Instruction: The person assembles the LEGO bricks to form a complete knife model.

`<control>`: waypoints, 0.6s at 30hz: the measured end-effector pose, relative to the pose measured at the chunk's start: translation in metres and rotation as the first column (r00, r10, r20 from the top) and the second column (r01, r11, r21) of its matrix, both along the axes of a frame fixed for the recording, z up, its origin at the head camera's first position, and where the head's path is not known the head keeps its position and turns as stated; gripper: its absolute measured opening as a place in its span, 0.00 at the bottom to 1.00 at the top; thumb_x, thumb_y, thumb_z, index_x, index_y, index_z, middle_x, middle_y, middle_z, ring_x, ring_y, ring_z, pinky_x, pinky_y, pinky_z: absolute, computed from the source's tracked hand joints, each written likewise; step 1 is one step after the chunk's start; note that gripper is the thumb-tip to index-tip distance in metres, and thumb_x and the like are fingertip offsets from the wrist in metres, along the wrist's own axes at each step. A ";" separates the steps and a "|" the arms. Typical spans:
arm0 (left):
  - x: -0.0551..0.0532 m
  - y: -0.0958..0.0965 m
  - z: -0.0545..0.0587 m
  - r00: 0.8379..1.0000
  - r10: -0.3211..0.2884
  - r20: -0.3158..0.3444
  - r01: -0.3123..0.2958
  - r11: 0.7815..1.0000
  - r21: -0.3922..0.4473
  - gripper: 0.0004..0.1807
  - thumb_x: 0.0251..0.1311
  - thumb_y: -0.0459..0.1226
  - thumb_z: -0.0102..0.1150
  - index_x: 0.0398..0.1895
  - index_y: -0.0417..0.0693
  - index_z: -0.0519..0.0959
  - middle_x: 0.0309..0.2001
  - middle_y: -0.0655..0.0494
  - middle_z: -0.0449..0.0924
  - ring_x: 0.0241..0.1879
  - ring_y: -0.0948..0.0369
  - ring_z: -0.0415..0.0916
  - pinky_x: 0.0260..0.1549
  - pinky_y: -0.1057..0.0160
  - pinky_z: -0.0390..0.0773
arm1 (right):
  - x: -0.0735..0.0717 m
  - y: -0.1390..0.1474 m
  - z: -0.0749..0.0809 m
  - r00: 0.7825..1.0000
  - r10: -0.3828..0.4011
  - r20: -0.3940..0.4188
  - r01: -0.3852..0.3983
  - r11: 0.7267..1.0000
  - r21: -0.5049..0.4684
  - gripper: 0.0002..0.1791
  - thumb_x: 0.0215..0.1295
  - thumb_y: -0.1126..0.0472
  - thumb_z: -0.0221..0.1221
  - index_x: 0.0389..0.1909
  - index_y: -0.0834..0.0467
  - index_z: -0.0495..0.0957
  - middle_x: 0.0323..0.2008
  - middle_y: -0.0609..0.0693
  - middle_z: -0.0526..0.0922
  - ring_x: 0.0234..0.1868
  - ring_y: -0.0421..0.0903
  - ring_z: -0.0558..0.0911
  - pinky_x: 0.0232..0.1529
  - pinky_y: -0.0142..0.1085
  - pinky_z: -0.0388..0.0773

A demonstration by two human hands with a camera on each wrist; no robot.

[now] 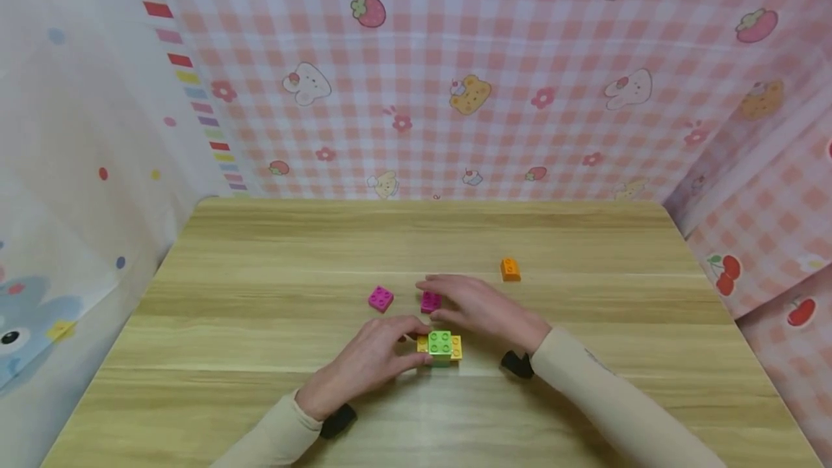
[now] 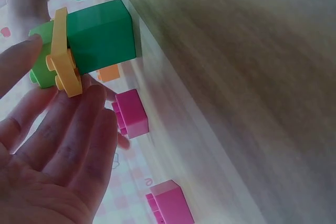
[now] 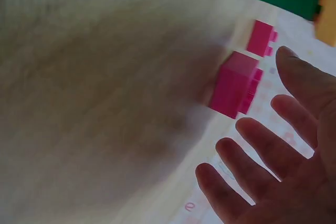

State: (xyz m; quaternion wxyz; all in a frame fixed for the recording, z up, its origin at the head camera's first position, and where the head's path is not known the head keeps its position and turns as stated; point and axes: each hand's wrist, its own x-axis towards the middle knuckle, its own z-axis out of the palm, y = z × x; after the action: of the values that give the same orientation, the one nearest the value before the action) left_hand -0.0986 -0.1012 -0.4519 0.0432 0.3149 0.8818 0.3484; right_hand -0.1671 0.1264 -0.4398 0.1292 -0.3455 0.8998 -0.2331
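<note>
A small stack of toy building bricks stands in front of me: a light green brick (image 1: 440,342) on top, a yellow plate (image 2: 65,59) crosswise under it, and a dark green block (image 2: 102,35) at the bottom. My left hand (image 1: 380,349) holds this stack at its upper part, thumb on the light green brick and fingers beside the yellow plate. Over a magenta brick (image 1: 430,302) just beyond it, my right hand (image 1: 477,305) reaches with fingers spread. In the right wrist view, a gap shows between those fingers and the magenta brick (image 3: 234,85).
A second magenta brick (image 1: 380,299) lies left of the first. Farther back on the right sits an orange brick (image 1: 510,270) with a curved side. The wooden table (image 1: 292,244) meets a pink checked cloth (image 1: 416,143) behind and cloths at both sides.
</note>
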 end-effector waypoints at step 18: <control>0.000 0.002 0.001 1.000 0.005 0.011 -0.005 1.000 -0.006 0.18 0.63 0.42 0.73 0.52 0.46 0.84 0.49 0.54 0.88 0.47 0.57 0.84 0.47 0.58 0.84 | -0.004 -0.004 -0.003 0.998 0.001 -0.064 0.002 0.999 0.049 0.22 0.74 0.59 0.64 0.66 0.55 0.79 0.57 0.51 0.82 0.52 0.45 0.81 0.57 0.41 0.81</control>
State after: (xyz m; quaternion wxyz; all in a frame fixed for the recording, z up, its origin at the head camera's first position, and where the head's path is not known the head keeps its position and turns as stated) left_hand -0.0984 -0.0991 -0.4508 0.0482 0.3106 0.8834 0.3477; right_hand -0.1709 0.1224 -0.4430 0.1087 -0.3491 0.9090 -0.2001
